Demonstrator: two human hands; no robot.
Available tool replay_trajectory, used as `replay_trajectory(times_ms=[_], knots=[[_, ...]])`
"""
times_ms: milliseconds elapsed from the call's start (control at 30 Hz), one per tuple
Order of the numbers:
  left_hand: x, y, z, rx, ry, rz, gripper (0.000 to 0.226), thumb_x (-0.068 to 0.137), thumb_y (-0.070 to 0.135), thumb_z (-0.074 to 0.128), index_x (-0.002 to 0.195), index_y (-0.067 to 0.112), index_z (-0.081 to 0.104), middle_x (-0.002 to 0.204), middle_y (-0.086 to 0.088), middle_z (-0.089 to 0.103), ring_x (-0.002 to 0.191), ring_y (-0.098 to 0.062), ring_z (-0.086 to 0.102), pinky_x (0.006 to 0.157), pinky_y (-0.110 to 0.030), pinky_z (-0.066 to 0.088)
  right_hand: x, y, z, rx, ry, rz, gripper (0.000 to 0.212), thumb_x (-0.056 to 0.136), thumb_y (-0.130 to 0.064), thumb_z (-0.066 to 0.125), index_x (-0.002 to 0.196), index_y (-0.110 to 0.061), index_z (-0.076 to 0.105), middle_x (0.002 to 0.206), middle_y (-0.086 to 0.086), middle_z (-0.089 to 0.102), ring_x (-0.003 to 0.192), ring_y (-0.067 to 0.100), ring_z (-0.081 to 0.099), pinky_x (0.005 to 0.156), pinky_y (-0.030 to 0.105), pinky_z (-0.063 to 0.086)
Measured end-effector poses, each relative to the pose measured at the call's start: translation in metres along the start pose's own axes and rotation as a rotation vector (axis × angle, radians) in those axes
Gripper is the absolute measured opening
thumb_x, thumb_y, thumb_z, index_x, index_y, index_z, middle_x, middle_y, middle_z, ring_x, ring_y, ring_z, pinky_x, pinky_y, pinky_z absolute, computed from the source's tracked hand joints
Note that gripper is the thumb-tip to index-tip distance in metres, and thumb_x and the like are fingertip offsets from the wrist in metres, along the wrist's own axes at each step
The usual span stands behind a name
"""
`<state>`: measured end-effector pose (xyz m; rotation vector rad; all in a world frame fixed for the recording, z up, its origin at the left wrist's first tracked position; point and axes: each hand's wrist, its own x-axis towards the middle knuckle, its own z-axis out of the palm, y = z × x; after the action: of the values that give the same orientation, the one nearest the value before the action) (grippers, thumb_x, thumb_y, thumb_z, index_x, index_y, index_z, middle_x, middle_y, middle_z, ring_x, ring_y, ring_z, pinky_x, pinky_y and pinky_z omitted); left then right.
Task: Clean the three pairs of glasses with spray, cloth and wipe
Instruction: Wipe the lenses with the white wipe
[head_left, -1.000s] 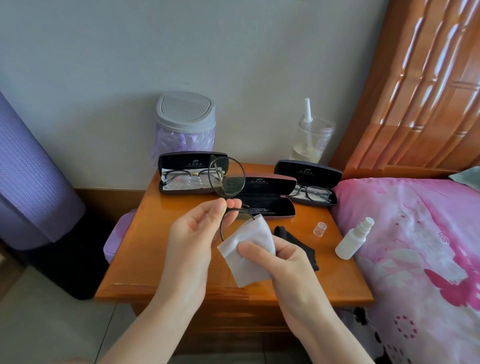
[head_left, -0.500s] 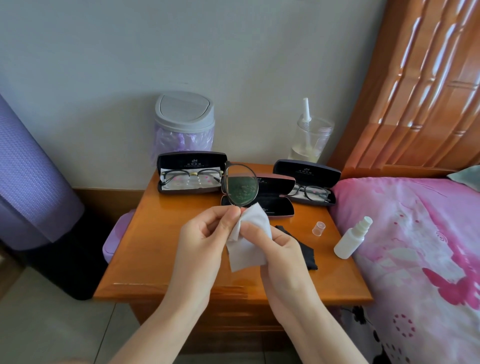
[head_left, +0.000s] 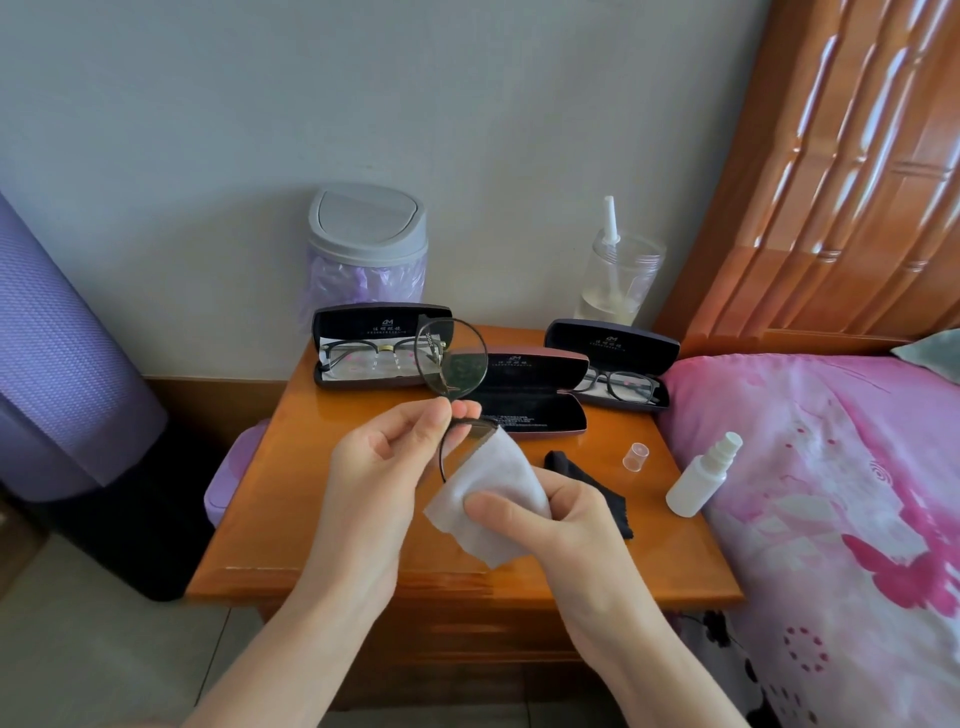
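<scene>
The round thin-rimmed glasses are held above the orange wooden surface, in front of the empty open dark case. They are pinched near the bridge between thumb and fingertips of the left hand. Since half a second ago the white wipe, gripped by the right hand, has been drawn down from the bridge and is now folded over the lower lens. Wiping of this pair is judged to be under way. A gold-bridged pair and a dark thick-framed pair lie in their cases. The lower lens is largely hidden by the wipe, and any smears on the upper lens cannot be made out.
</scene>
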<state>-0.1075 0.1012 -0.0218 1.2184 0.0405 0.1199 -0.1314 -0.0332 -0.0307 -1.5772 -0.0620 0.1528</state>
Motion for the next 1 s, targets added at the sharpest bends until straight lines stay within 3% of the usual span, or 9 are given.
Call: replay_trajectory(times_ms=[133,300,467,767,900,1000], knots=[[0.0,0.0,0.001,0.006,0.0,0.004,0.025,0.071,0.033,0.058,0.083,0.017,0.072,0.087,0.003,0.076,0.088,-0.011,0.07,0.076,-0.022,0.054,0.002,0.001,0.001,0.02,0.004,0.007,0.023,0.07,-0.028,0.071,0.085,-0.01,0.075,0.08,0.009,0.073,0.07,0.014,0.067,0.062,0.022,0.055],[-0.01,-0.003,0.009,0.125,-0.014,0.067,0.019,0.074,0.037,0.056,0.076,0.025,0.072,0.071,0.01,0.071,0.067,0.001,0.064,0.054,-0.01,0.048,0.008,0.0,0.008,0.073,0.059,0.014,0.026,0.068,-0.034,0.072,0.085,-0.015,0.076,0.083,0.005,0.073,0.079,0.019,0.066,0.069,0.027,0.053],[-0.011,-0.008,0.012,0.175,0.008,0.089,0.024,0.076,0.039,0.056,0.082,0.02,0.07,0.069,0.009,0.07,0.064,0.003,0.06,0.055,-0.009,0.044,0.011,0.003,0.01,0.139,0.125,0.029,0.029,0.065,-0.04,0.072,0.081,-0.016,0.076,0.08,0.001,0.072,0.085,0.021,0.062,0.079,0.036,0.05],[-0.008,-0.002,0.006,0.14,0.003,0.055,0.022,0.074,0.039,0.054,0.08,0.025,0.071,0.076,0.012,0.072,0.072,-0.001,0.066,0.055,-0.012,0.051,0.005,-0.004,0.004,-0.011,-0.012,0.027,0.025,0.073,-0.03,0.078,0.089,-0.012,0.074,0.079,0.001,0.072,0.071,0.009,0.066,0.063,0.018,0.052],[-0.008,0.0,0.005,0.125,-0.019,0.03,0.024,0.074,0.039,0.053,0.081,0.024,0.071,0.08,0.013,0.073,0.077,-0.002,0.068,0.057,-0.014,0.054,0.003,-0.007,-0.003,-0.057,-0.067,0.03,0.012,0.079,-0.022,0.072,0.089,-0.014,0.073,0.077,-0.004,0.072,0.07,0.007,0.067,0.061,0.018,0.052],[-0.009,0.0,0.007,0.125,-0.021,0.04,0.022,0.074,0.038,0.054,0.08,0.025,0.071,0.078,0.014,0.073,0.075,-0.001,0.067,0.056,-0.014,0.053,0.004,-0.006,-0.001,-0.053,-0.044,0.031,0.02,0.074,-0.028,0.077,0.089,-0.016,0.074,0.079,-0.003,0.072,0.072,0.008,0.067,0.062,0.018,0.052]])
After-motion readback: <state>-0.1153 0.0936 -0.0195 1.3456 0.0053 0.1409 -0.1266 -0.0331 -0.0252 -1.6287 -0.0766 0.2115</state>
